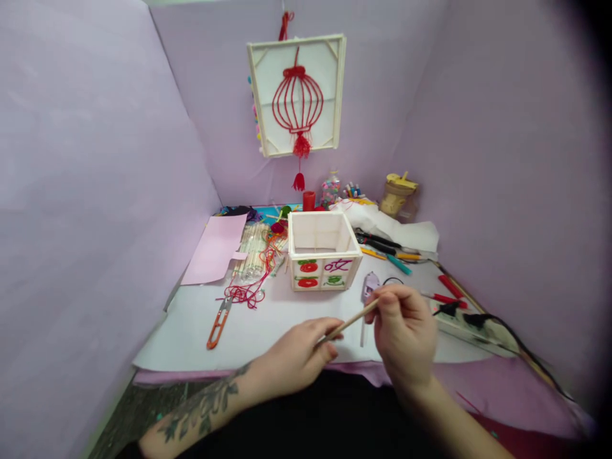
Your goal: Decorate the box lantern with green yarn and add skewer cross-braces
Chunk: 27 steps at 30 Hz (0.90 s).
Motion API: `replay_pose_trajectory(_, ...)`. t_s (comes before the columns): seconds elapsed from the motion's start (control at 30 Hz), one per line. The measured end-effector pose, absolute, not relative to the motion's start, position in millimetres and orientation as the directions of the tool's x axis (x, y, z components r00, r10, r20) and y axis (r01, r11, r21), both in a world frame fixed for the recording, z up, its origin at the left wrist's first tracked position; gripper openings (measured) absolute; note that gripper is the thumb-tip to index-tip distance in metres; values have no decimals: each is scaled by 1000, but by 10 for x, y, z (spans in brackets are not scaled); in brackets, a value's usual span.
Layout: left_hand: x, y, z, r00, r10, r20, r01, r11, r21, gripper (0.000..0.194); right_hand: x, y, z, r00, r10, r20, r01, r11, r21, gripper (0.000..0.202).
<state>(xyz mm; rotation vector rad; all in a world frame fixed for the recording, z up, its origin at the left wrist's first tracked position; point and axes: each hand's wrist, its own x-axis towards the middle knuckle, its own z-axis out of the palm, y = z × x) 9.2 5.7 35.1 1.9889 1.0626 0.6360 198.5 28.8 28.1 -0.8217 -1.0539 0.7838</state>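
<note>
The left hand and the right hand hold a thin wooden stick between them, above the near edge of the desk. The stick is tilted, its lower end at the left hand and its upper end at the right. The fingers of the left hand close around the lower end, thumb on the near side; the fingers of the right hand pinch the upper end between thumb and forefinger, the others curled in.

Beyond the hands, an open-topped white box with a pale frame stands upright on the desk, its front showing red, green and purple designs. To its left lie a tangle of red yarn, orange-handled snips touching the yarn, a clear bag of sticks and a sheet of pink paper. Just beyond the right hand is a small lilac tool, partly hidden by the fingers. Black-handled pliers and a teal pen lie to the right of the box, with a yellow-lidded cup farther back. Above the desk hangs a square framed piece with a red lantern design and a red tassel below.
</note>
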Motion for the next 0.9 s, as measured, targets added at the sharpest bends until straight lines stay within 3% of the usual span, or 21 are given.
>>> replay_pose_trajectory(0.1,230,69,119,440,896,64,376,-248,892,38,1846,321,248,226,885,406,-127,440,-889,20)
replay_pose_trajectory(0.2,208,68,-16,370,926,77,295,-196,935,39,1761,323,185,29,920,390,-35,391,-920,37)
replay_pose_trajectory(0.3,151,29,-50,375,923,79,221,-172,960,42,1695,270,101,-110,922,371,130,384,-914,26)
replay_pose_trajectory(0.5,23,10,-42,272,945,179,215,-242,946,39,1661,241,63,-114,900,421,235,436,-869,36)
replay_pose_trajectory(0.67,-223,131,-77,-58,954,294,211,-277,938,34,1817,335,73,-20,852,523,312,502,-807,26)
replay_pose_trajectory(0.77,-366,229,-125,-225,936,271,185,-232,955,31,1833,370,39,-74,820,567,342,555,-758,20)
replay_pose_trajectory(0.9,-410,278,-231,-262,948,179,157,-141,977,31,1689,353,-21,-201,798,568,342,600,-723,21)
